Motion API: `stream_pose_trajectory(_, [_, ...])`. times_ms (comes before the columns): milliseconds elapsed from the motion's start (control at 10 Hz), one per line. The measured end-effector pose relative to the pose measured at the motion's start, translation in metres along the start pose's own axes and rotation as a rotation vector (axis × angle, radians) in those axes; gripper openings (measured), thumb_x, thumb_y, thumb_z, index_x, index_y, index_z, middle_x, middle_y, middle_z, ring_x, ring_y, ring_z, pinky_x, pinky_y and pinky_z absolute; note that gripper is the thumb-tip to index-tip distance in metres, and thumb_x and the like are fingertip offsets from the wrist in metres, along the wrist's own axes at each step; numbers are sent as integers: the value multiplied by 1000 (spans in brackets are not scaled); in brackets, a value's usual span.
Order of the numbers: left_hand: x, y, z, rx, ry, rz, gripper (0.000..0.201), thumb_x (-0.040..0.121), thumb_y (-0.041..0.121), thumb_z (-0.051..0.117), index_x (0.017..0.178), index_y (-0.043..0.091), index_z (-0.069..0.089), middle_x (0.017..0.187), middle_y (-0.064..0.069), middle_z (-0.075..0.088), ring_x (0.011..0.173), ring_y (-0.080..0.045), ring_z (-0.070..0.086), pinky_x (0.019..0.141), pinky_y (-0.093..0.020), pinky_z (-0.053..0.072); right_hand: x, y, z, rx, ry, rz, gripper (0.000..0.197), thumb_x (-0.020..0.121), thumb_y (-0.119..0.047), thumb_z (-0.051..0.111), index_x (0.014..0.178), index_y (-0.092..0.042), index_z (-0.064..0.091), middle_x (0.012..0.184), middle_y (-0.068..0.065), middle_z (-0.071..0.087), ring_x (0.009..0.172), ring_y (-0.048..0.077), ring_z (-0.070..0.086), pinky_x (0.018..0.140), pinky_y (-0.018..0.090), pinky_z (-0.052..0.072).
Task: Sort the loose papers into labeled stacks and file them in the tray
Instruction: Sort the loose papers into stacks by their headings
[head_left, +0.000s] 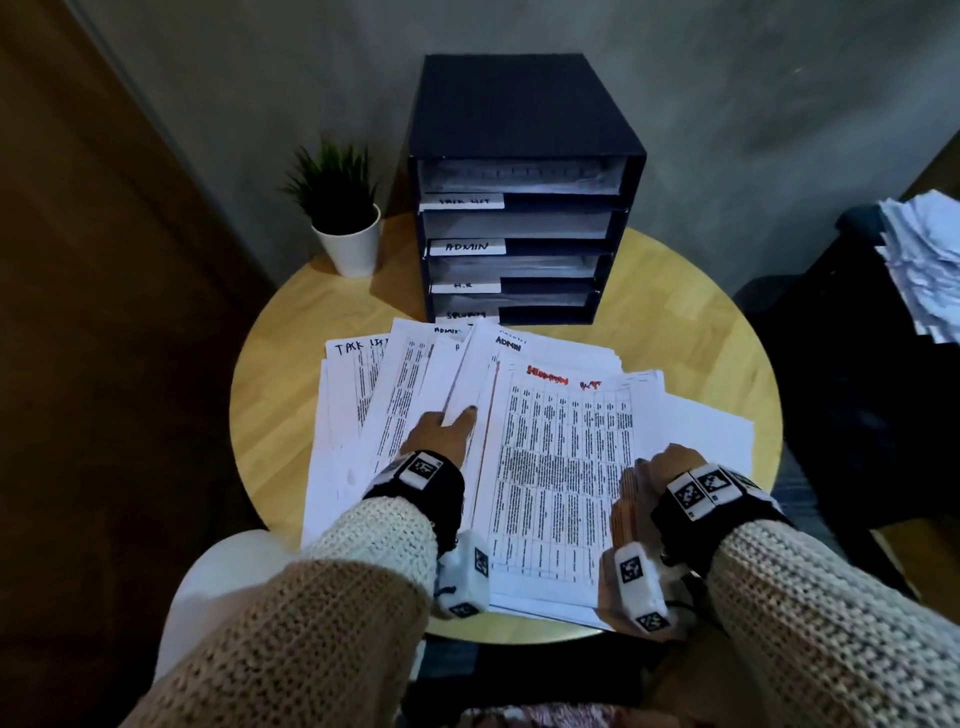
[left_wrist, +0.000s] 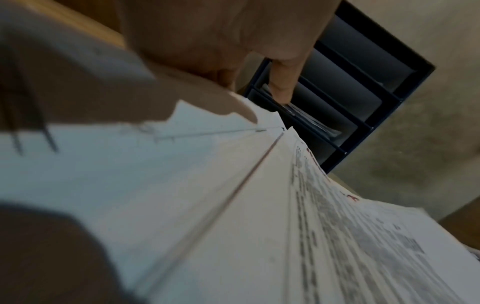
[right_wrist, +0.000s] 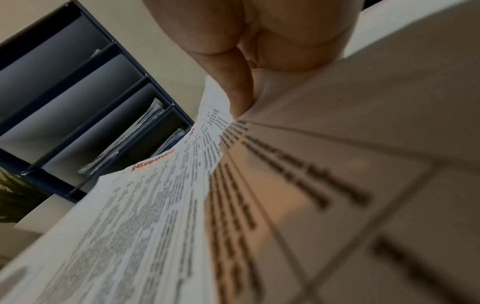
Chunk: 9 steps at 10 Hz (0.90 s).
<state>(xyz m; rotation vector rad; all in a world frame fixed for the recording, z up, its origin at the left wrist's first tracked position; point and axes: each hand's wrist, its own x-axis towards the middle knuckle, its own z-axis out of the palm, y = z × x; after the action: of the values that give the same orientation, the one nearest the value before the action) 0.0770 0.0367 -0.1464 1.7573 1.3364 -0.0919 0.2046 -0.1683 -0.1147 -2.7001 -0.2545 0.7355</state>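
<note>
Loose printed papers (head_left: 395, 395) lie fanned across the round wooden table (head_left: 701, 322), with handwritten headings TASK LIST and ADMIN. On top is a table sheet with a red heading (head_left: 561, 467). My left hand (head_left: 452, 418) presses straight fingers on the sheets just left of it; one finger (left_wrist: 283, 82) points toward the tray. My right hand (head_left: 655, 466) pinches the red-heading sheet's (right_wrist: 145, 205) right edge, which curls up, with the thumb (right_wrist: 233, 88) on it. The black file tray (head_left: 524, 104) stands behind, with slots labelled ADMIN, H.R and two I cannot read clearly.
A small potted plant (head_left: 343, 218) stands left of the tray. A heap of white papers (head_left: 924, 260) lies on a dark surface at the far right. A white seat (head_left: 223, 571) is at the lower left. A grey wall is close behind the tray.
</note>
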Motion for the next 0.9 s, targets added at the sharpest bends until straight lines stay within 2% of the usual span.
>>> stream_pose_trajectory(100, [-3,2,4,-117,117,16,51,101,38,23,147,17,28,140,-17,44,125,-32,45,103,-40,38,-1,1,-2,-31,-2,-34,37,103,-25,32,125,-6,55,128,10,58,120,23,54,97,27,42])
stream_pose_trajectory(200, [-11,6,6,68,148,6,66,87,68,30,119,19,61,124,-14,56,115,-33,51,99,-41,39,-7,-1,-2,-16,-11,37,37,103,-22,32,127,-5,54,128,10,58,119,23,55,96,26,42])
stream_pose_trajectory(300, [-15,5,9,49,185,109,45,74,65,61,88,24,74,116,-7,60,113,-33,52,99,-41,42,-10,1,-2,-47,-53,-14,36,101,-19,34,129,-5,53,124,11,60,116,24,57,94,26,44])
stream_pose_trajectory(400, [-15,4,3,116,159,147,45,78,61,61,116,35,63,144,0,35,134,-27,31,111,-42,27,2,0,2,161,-88,136,34,100,-16,38,126,0,55,103,11,63,101,20,61,66,8,45])
stream_pose_trajectory(500, [-1,5,-10,180,66,86,76,82,64,52,145,26,31,152,-6,30,139,-30,28,114,-43,25,5,1,2,113,-56,63,27,100,-17,41,109,-2,61,88,7,59,110,24,60,72,7,48])
stream_pose_trajectory(600, [8,4,-21,251,62,40,85,78,69,50,145,22,28,148,-11,35,135,-34,32,111,-45,28,14,8,7,111,-85,84,31,100,-18,40,120,-2,57,117,12,60,119,27,55,73,10,48])
stream_pose_trajectory(700, [12,2,-28,261,-8,-28,113,50,81,52,144,22,30,143,-12,41,129,-34,42,108,-46,35,19,10,9,100,-104,74,40,96,-13,48,133,1,47,136,17,50,124,29,50,45,11,31])
stream_pose_trajectory(800, [13,-1,-23,150,-14,9,90,49,72,55,125,24,45,119,-9,60,104,-31,59,94,-39,48,25,13,10,136,-106,101,40,96,-12,48,134,2,46,136,18,50,125,30,50,47,12,27])
stream_pose_trajectory(900, [11,-1,-18,106,24,112,48,71,66,48,106,33,54,108,-5,64,94,-26,59,90,-33,45,31,15,13,146,-90,118,40,95,-9,47,134,3,46,137,19,49,125,31,49,49,12,28])
